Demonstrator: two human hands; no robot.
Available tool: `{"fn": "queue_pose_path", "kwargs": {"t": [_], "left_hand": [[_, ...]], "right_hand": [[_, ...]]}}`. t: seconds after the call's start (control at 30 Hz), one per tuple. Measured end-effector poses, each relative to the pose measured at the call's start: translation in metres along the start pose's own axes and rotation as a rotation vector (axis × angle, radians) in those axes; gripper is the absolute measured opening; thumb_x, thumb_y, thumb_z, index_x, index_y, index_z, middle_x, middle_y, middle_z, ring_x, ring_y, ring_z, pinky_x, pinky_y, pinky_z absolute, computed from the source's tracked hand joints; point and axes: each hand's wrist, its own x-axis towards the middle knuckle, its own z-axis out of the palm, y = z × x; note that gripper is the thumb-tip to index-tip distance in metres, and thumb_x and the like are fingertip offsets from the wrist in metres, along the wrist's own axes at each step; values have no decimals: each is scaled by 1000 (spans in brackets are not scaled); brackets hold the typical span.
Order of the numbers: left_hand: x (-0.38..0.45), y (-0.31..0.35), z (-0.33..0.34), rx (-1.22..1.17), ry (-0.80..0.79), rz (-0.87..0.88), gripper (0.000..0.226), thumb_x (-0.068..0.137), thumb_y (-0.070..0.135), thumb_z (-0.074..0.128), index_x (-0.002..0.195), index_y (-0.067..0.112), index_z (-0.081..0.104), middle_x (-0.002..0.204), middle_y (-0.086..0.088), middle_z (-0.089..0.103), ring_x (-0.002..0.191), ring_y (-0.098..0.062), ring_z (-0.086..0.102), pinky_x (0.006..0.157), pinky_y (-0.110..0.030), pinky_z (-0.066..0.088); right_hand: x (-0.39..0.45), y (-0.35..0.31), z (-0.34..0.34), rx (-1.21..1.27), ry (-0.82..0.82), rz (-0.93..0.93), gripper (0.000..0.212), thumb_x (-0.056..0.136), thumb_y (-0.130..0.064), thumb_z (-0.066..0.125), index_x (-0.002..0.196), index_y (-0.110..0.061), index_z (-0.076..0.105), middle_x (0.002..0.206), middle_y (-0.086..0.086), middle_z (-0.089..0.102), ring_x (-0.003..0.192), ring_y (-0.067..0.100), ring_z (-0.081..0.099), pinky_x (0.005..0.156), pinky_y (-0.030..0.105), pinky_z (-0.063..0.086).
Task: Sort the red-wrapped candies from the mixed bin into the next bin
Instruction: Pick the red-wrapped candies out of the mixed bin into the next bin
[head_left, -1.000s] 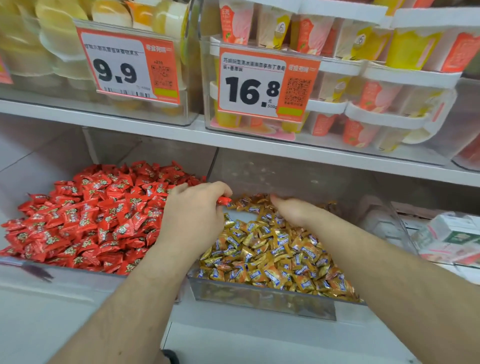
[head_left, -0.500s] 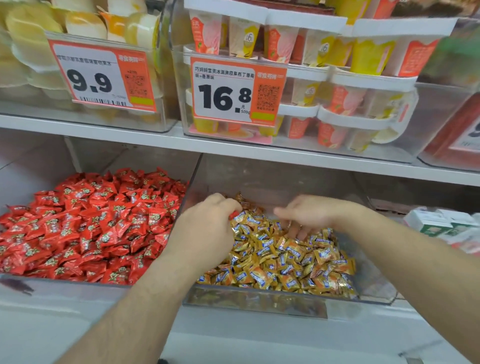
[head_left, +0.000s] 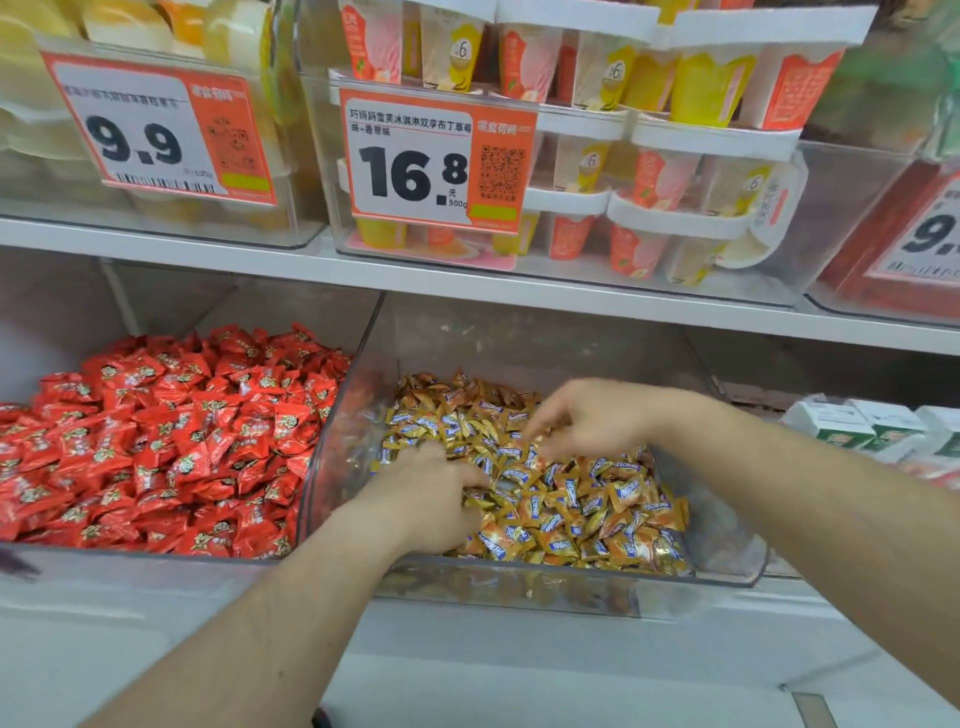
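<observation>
Motion blur is smearing the right hand (head_left: 587, 415), hiding its grip. The left hand (head_left: 426, 493) is covering its own fingertips among the gold candies (head_left: 571, 499). The frame's right edge is cutting off a price tag (head_left: 930, 234).

A shop's sweets aisle: orange-and-white price tags reading 9.9 (head_left: 156, 127) and 16.8 (head_left: 434, 158) hang on clear plastic bins of stacked pudding cups (head_left: 670, 171) on the white shelf (head_left: 467, 291), above loose wrapped candies sold in bulk.

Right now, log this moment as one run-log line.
left hand: in gold candies, grip unclear | right hand: fingers down on gold candies | red candies: adjacent bin | red in mixed bin: none visible
</observation>
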Motion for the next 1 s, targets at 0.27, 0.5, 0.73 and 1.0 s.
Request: {"fn": "queue_pose_path", "kwargs": {"t": [0.27, 0.5, 0.73, 1.0], "left_hand": [[-3, -11, -17, 310, -293, -68, 47, 96, 45, 51, 143, 48, 41, 139, -5, 32, 135, -32, 25, 109, -42, 34], [4, -3, -18, 382, 33, -165, 57, 90, 2, 47, 138, 32, 50, 131, -11, 36, 123, -33, 34, 98, -42, 41], [12, -6, -14, 103, -88, 202, 38, 90, 39, 64, 126, 51, 57, 102, 3, 34, 117, -23, 32, 101, -40, 36], [40, 18, -26, 529, 157, 218, 44, 89, 40, 65, 132, 40, 56, 127, -3, 49, 120, -26, 43, 96, -39, 40]], "right_hand": [[-2, -3, 41, -417, -253, -175, 79, 79, -49, 74, 147, -48, 34, 164, -14, 4, 151, 15, 2, 120, 49, 12], [38, -7, 43, -760, 30, -93, 62, 88, -58, 59, 145, -44, 40, 158, -6, 33, 141, 24, 34, 110, 47, 27], [16, -3, 0, -212, 129, 61, 51, 85, -36, 73, 134, -30, 59, 132, -11, 62, 110, 12, 60, 88, 22, 44], [-20, 4, 1, -145, -737, 383, 26, 93, -13, 59, 117, -6, 67, 96, 7, 73, 91, 22, 70, 83, 35, 57]]}}
